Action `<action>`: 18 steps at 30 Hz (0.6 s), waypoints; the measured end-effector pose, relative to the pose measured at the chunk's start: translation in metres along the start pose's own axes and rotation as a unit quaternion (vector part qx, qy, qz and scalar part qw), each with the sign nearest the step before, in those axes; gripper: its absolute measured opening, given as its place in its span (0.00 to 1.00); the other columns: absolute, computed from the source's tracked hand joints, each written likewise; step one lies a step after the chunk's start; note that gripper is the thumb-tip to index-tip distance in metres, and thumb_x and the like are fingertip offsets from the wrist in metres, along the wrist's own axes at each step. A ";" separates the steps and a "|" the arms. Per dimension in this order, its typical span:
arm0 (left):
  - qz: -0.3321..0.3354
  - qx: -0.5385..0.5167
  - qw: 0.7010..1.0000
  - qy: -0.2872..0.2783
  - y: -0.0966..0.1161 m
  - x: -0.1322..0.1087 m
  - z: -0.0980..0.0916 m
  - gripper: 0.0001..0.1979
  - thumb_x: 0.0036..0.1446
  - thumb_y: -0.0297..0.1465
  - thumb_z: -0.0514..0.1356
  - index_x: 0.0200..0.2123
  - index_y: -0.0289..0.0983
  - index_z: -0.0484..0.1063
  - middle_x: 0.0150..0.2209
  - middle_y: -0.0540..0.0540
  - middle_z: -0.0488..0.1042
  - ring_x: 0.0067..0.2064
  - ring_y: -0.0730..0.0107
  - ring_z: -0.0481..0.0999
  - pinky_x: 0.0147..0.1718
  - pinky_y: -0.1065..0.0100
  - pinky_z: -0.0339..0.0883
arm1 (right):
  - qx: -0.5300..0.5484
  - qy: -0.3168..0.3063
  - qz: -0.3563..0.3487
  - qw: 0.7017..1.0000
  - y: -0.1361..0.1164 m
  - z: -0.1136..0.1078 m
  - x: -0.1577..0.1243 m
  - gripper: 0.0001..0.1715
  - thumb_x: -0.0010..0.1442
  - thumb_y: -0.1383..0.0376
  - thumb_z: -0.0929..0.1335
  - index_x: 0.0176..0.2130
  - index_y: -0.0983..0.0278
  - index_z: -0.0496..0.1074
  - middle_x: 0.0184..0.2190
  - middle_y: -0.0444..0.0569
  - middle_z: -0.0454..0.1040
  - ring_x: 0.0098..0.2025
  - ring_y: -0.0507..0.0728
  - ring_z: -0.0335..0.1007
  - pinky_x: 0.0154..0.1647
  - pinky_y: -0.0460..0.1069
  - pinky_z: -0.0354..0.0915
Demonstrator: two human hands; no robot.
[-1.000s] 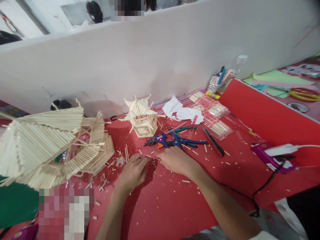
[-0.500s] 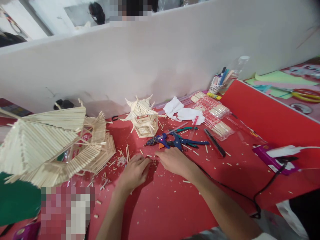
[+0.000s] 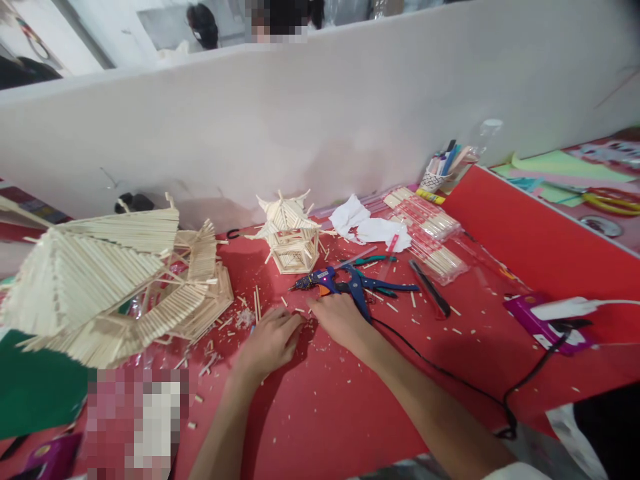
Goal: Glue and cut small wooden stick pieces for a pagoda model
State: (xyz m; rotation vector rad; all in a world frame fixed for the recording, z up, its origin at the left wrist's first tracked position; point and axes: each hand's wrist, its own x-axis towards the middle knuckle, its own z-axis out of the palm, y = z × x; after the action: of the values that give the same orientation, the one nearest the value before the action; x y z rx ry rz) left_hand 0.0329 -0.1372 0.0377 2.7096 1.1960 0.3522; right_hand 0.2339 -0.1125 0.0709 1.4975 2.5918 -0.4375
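small stick model (image 3: 293, 235) mid-frame looks roofed, large model (image 3: 113, 270) at left partly; whether left hand (image 3: 270, 340) or right hand (image 3: 340, 321) grips anything, i cannot tell.

At the back, can see a pale partition (image 3: 300, 113) and, beyond its top edge, some people (image 3: 204, 28), only partly visible. Before this partition, toward the right, can find a patterned cup (image 3: 434, 181) filled with pens and, near it, a clear bottle (image 3: 489, 141). Behind the red panel (image 3: 545, 233), can notice green paper (image 3: 565, 165) and scissors (image 3: 613, 201). At lower left, can see a dark green sheet (image 3: 40, 387).
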 end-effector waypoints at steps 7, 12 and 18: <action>-0.006 0.011 1.000 -0.003 0.001 0.001 -0.001 0.12 0.57 0.21 0.56 0.42 0.37 0.73 0.35 0.42 0.78 0.41 0.58 0.74 0.42 0.62 0.67 | -0.021 0.011 0.006 1.000 -0.009 -0.002 0.003 0.20 0.70 0.73 0.59 0.57 0.69 0.70 0.42 0.63 0.80 0.48 0.61 0.79 0.47 0.51 0.68; -0.007 0.038 0.999 0.000 0.003 0.000 0.000 0.08 0.57 0.22 0.58 0.38 0.37 0.73 0.33 0.42 0.78 0.40 0.58 0.76 0.41 0.62 0.67 | -0.041 0.040 0.002 0.998 -0.014 0.001 0.005 0.19 0.70 0.73 0.59 0.56 0.70 0.70 0.41 0.64 0.80 0.47 0.62 0.79 0.46 0.52 0.68; -0.026 0.057 0.998 0.010 0.008 0.000 0.001 0.10 0.56 0.20 0.57 0.39 0.37 0.73 0.34 0.42 0.78 0.40 0.59 0.77 0.41 0.63 0.68 | -0.066 0.065 0.007 0.996 -0.019 0.007 0.009 0.19 0.70 0.73 0.59 0.53 0.69 0.72 0.40 0.63 0.80 0.49 0.63 0.79 0.45 0.52 0.68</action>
State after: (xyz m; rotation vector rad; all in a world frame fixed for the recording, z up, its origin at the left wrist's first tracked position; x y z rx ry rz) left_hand 0.0384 -0.1427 0.0382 2.7709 1.3268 0.3128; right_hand 0.2124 -0.1165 0.0654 1.5474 2.6451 -0.1686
